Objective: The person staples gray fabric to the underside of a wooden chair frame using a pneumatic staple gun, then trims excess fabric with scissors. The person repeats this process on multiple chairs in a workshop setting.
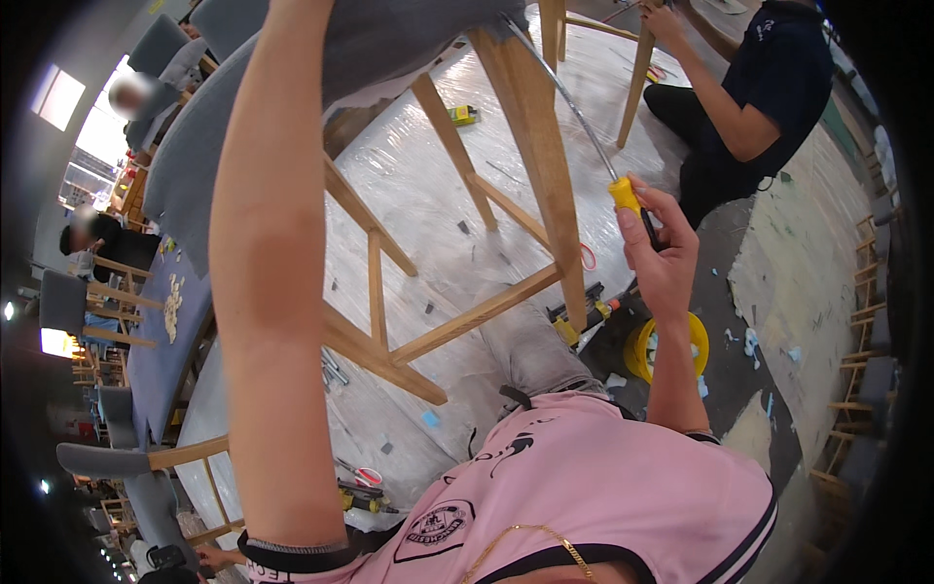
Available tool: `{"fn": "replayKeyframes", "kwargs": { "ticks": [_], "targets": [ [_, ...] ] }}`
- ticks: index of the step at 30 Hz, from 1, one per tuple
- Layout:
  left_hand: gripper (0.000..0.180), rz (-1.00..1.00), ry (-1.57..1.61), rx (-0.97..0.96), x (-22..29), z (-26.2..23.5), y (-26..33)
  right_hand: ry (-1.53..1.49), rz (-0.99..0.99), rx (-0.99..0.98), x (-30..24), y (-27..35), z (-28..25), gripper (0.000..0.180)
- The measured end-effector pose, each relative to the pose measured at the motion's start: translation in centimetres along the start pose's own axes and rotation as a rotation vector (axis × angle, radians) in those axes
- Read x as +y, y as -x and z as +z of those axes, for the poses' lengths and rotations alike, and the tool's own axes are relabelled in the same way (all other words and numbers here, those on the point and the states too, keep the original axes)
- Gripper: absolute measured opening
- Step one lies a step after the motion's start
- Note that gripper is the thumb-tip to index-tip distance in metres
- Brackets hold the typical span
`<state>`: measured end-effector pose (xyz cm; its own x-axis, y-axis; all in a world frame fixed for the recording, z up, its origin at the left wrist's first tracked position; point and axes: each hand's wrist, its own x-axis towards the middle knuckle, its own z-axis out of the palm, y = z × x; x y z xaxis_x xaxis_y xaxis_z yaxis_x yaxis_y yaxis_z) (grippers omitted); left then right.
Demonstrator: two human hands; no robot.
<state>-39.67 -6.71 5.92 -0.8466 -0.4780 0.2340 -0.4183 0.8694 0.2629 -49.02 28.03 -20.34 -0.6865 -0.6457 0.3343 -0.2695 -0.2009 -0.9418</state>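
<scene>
My right hand (664,245) is closed around the yellow and black handle of a long screwdriver (624,193). Its metal shaft slants up and left, and the tip reaches the grey underside where a wooden leg (533,146) joins the upholstered chair (389,41). The chair is tipped in front of me, its wooden legs and crossbars pointing down toward my lap. My left forearm (268,263) stretches up across the chair's grey side; the left hand lies beyond the top edge, out of sight.
A yellow bucket (634,352) with scraps stands by my right arm. Red-handled scissors (368,475) and a power tool (365,498) lie on the plastic-wrapped surface (428,292). At the upper right, a person in dark clothes (769,88) holds another chair leg. More chairs (866,389) line the right.
</scene>
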Motion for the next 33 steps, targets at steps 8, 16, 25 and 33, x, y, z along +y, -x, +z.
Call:
{"fn": "replayKeyframes", "kwargs": {
  "ticks": [8, 16, 25, 33],
  "targets": [
    [0.075, -0.045, 0.098, -0.07, 0.2, 0.1, 0.0, 0.097, 0.037, 0.007, -0.8, 0.5, -0.7, 0.03],
    [0.089, -0.129, -0.033, -0.088, 4.6, -0.9, 4.5, 0.222, 0.093, 0.013, -5.0, 0.8, -2.2, 0.029],
    [0.091, -0.084, -0.157, -0.191, 2.9, 1.0, 1.8, -0.16, 0.146, -0.002, 0.3, 2.2, 0.8, 0.023],
    [0.091, -0.112, -0.092, -0.14, 3.6, 0.2, 4.2, -0.462, 0.137, -0.043, 4.5, 2.6, 4.4, 0.028]
  ]
}}
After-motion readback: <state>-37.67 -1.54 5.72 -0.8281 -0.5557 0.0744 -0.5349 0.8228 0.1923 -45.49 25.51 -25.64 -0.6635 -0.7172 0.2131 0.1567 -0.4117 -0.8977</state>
